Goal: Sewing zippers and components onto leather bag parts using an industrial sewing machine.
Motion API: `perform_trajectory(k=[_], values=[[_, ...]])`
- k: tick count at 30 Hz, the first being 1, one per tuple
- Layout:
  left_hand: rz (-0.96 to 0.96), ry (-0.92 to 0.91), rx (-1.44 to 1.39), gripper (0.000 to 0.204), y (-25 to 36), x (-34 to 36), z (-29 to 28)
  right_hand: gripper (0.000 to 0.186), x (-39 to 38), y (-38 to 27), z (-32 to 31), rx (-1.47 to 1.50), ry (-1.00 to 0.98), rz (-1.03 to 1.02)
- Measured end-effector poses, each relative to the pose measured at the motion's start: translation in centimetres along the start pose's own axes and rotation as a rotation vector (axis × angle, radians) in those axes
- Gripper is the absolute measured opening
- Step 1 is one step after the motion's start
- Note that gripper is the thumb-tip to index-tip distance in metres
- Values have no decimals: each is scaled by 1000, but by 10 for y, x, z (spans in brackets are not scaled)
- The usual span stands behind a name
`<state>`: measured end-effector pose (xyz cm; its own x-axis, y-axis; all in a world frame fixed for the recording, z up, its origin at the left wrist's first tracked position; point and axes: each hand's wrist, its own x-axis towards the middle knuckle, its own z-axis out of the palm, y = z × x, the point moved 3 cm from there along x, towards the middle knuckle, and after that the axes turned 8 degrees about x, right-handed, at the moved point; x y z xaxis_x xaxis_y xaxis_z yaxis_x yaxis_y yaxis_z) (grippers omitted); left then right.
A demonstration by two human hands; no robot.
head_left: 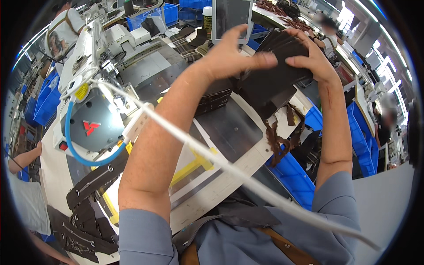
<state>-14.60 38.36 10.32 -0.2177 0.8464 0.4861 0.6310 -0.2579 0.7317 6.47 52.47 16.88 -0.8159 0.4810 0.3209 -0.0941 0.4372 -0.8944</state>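
My right hand (pixel 316 57) grips a fanned stack of dark brown, flat pieces (pixel 269 84) at its upper right, thumb on the front and fingers over the top edge. The pieces look like cut fabric or leather; I cannot tell which. At the stack's left side is my left hand (pixel 229 55), slightly blurred, with its fingers apart and its thumb in front of the pieces. Below the left hand, another dark stack (pixel 214 101) lies by the sewing machine's grey metal plate (pixel 234 128). Brown scraps (pixel 282 137) hang at the table edge under the held stack.
A large sewing machine (pixel 90 119) with a blue hose (pixel 68 132) stands at left. A white cable (pixel 212 159) crosses diagonally before me. Dark strapped pieces (pixel 86 221) lie lower left. Blue bins (pixel 291 176) sit at right; a screen (pixel 232 17) stands ahead. Other people work around.
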Motion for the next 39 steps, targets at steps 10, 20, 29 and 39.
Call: perform_trajectory(k=[10,20,29,39], values=[[-314,258,-251,135,41,-190,35,88,-65,1,139,167,-563,40],[-780,848,-774,91,19,-345,-19,95,-149,66,322,495,-671,132],[-547,800,-1246,86,29,-391,-45,67,-147,55,353,517,-734,390],[-763,569,-737,72,24,-375,-55,60,-142,76,334,665,-768,509]])
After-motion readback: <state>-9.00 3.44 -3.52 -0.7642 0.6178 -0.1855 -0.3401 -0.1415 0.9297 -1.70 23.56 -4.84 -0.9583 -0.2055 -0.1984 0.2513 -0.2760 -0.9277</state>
